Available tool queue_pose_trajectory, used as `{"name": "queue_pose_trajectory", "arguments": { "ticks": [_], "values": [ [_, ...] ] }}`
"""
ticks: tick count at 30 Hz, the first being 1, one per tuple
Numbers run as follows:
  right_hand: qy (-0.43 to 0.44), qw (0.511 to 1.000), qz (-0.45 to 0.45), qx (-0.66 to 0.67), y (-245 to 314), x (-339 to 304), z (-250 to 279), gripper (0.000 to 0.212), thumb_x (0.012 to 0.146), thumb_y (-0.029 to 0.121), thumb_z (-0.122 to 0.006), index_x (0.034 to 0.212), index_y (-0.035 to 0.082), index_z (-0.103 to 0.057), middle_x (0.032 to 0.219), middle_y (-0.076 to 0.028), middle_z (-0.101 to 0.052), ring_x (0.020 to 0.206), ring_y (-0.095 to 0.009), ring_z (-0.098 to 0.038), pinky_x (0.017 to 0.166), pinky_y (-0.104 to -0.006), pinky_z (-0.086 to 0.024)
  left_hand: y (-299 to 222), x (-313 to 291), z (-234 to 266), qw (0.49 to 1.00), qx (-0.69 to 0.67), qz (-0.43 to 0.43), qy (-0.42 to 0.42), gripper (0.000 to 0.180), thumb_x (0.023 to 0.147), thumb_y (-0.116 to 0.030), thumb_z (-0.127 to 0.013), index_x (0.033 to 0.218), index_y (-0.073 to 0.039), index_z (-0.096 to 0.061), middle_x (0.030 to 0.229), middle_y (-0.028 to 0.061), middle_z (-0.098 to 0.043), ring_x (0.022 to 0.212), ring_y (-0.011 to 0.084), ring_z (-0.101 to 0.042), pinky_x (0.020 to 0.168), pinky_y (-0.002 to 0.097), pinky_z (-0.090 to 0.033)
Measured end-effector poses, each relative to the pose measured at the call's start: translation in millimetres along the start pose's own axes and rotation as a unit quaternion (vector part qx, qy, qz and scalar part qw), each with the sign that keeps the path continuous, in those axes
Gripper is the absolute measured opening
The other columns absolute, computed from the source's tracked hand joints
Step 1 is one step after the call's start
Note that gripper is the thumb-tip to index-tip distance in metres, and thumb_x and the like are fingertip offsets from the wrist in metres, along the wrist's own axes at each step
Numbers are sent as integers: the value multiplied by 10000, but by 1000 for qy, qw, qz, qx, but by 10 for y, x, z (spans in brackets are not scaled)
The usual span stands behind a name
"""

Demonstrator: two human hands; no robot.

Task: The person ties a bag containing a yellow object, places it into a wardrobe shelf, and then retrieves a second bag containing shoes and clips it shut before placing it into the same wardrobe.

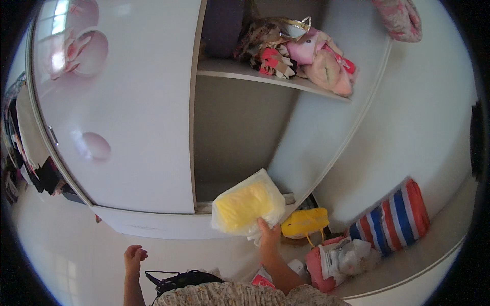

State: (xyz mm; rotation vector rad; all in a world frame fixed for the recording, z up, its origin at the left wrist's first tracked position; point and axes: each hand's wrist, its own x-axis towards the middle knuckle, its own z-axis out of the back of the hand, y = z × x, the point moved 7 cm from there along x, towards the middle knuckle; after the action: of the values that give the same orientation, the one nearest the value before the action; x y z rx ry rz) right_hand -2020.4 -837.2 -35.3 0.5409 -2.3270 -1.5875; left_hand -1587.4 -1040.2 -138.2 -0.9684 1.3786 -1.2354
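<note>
Gripping a plastic packet [248,201] by its near right corner, the right hand [269,238] has its thumb on top; the other fingers are hidden underneath. The packet is whitish and see-through, with something soft and yellow inside, and it is held tilted at the bottom opening of a wardrobe, in front of the lower compartment [237,122]. The left hand [134,259] is well apart to the left, raised above the pale floor [109,244], its fingers half bent and loosely parted, bare of any load.

Just right of the packet stands a yellow bag [305,223] with thin handles. Nearer and to the right are a pink bundle [317,270] and a crumpled clear plastic bag [353,257], beside a red, white and blue striped bag [392,217]. A black bag [189,279] with a strap lies near, between the forearms. On the far shelf [224,74], a pile of pink and patterned soft things [311,58] sits to the right. The white wardrobe door [132,122], printed with pink flowers, covers the left side; clothes [28,130] are heaped beyond it.
</note>
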Motion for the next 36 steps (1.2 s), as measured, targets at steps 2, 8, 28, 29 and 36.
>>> {"name": "queue_pose_trajectory", "arguments": {
  "ticks": [2, 8, 28, 29, 36],
  "values": [
    [-13, 999, 41, 30, 136, 46, -68, 396, 716, 91, -663, 1068, -17, -517, 984, -81, -574, 852, -165, -547, 747, -288, -436, 47, 101, 61, 1000, -13, -3, -5, 135, 827, -60, -464, 929, 3, -526, 723, 112, -608, 613, 165, -594, 548, 254, -471],
    [-67, 960, 233, -144, 1098, 315, -243, 347, 722, 84, -664, 1023, -28, -533, 950, -94, -578, 800, -171, -554, 726, -297, -439, 427, 273, 85, 998, -42, 44, 9, 128, 819, -36, -447, 913, 5, -524, 708, 116, -607, 589, 167, -590, 525, 255, -461],
    [129, 418, 475, -763, 2490, 2822, -4325, 444, 732, 174, -562, 1171, 131, -506, 1124, -143, -528, 1017, -300, -512, 853, -372, -423, 705, -107, 1028, 968, -26, 33, -247, 121, 798, -56, -454, 878, 3, -523, 663, 94, -588, 555, 143, -571, 471, 229, -435],
    [158, 432, 474, -751, 2489, 2957, -4369, 484, 733, 197, -570, 1201, 122, -472, 1152, -154, -506, 1050, -306, -490, 879, -371, -405, 754, -120, 1016, 967, -36, 35, -251, 120, 798, -56, -456, 877, 5, -523, 661, 95, -588, 555, 143, -571, 469, 228, -435],
    [372, 628, 380, -568, 2608, 2865, -4129, 684, 746, 311, -613, 1316, 92, -303, 1315, -179, -347, 1202, -310, -353, 997, -349, -294, 843, -134, 557, 964, -101, 62, -237, 122, 808, -42, -461, 902, 14, -515, 708, 125, -587, 572, 182, -580, 541, 269, -492]
  ]
}}
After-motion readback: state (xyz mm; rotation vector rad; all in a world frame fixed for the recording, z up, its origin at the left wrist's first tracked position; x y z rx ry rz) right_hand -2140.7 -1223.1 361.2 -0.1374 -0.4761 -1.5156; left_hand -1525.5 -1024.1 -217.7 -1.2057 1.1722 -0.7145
